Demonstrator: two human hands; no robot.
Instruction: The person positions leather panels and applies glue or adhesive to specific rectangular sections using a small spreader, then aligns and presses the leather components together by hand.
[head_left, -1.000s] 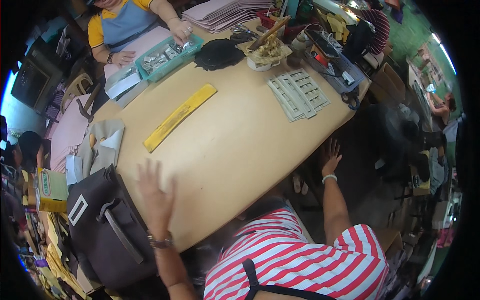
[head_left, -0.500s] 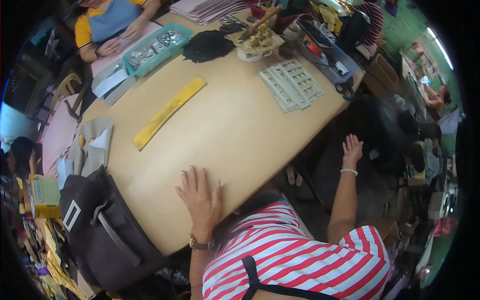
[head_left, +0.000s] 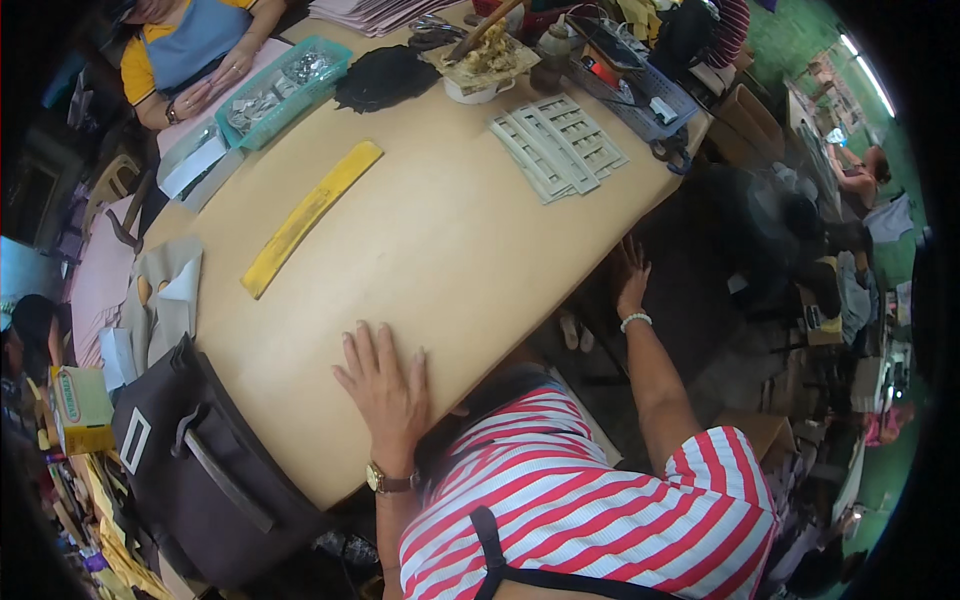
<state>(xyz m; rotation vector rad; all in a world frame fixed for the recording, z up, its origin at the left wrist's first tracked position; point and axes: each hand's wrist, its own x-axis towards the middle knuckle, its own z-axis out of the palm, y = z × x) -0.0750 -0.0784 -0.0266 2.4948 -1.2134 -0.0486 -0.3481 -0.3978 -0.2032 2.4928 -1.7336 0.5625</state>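
My left hand (head_left: 382,385) rests palm down near the close edge of the tabletop (head_left: 380,260), fingers spread, holding nothing. Past the table's right edge, my right hand (head_left: 630,280) hangs beside the side of the table with its fingers stretched out and nothing in it. A long yellow strip (head_left: 312,220) lies ahead of my left hand, apart from it. Several pale grey-green slotted panels (head_left: 560,148) lie stacked toward the far right of the table. On the left, a dark bag (head_left: 215,470) with a handle leans over the table's edge.
Along the far side stand a turquoise basket (head_left: 283,95) of small metal parts, a black piece (head_left: 386,80), a bowl (head_left: 480,90) with a glue-like mass and stick, and a blue-grey basket (head_left: 660,110). A co-worker (head_left: 190,50) sits at the far left. Grey cloth (head_left: 165,290) lies at the left edge.
My right hand has swung left toward the table's side, its palm turning away. My left hand stays flat on the table. The whole view has shifted slightly.
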